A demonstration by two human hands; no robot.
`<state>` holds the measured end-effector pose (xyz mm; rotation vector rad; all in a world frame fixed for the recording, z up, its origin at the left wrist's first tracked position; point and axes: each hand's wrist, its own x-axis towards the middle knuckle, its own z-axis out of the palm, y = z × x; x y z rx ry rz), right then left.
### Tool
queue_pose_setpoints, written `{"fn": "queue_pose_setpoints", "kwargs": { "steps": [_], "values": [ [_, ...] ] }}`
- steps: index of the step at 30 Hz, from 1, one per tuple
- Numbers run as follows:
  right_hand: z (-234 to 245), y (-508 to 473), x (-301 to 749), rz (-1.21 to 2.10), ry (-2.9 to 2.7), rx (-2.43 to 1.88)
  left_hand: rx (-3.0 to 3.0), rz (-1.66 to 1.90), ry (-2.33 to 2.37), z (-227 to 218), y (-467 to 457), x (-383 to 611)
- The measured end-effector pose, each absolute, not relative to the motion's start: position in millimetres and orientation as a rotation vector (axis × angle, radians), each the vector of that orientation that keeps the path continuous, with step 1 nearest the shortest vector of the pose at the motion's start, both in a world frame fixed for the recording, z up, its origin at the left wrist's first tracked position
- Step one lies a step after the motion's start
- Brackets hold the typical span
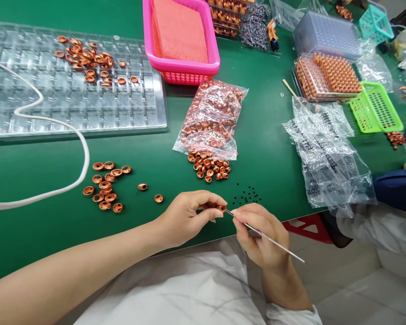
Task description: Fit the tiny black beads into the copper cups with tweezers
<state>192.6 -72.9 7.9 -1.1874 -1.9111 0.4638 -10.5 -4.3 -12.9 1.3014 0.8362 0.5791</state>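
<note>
Between the thumb and fingers of my left hand (187, 214) is a small copper-coloured ring-like part (221, 208), mostly hidden by the fingertips. My right hand (262, 232) pinches a thin metal rod (274, 242), its tip at the copper part. Tiny black pieces (246, 195) lie scattered on the green table just beyond my right hand. A pile of loose copper parts (209, 168) spills from the mouth of a clear plastic bag (211, 115) filled with more of them. Left of my left hand lies a group of copper parts with dark holes (104, 185).
A clear compartment tray (131, 106) at the left carries more copper parts. A white cable (83, 149) curves over the table. A pink basket (182, 67) stands at the back. To the right are plastic bags (325, 153), a green basket (375, 108) and a co-worker's sleeve (397, 189).
</note>
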Motion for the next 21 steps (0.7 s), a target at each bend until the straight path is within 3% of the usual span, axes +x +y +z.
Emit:
{"fn": "queue_pose_setpoints", "kwargs": {
  "steps": [21],
  "values": [
    [10.4,-80.0,194.1,0.453,-1.754,-1.169,1.129,0.487,0.836,-5.0,1.5,-9.2]
  ]
}}
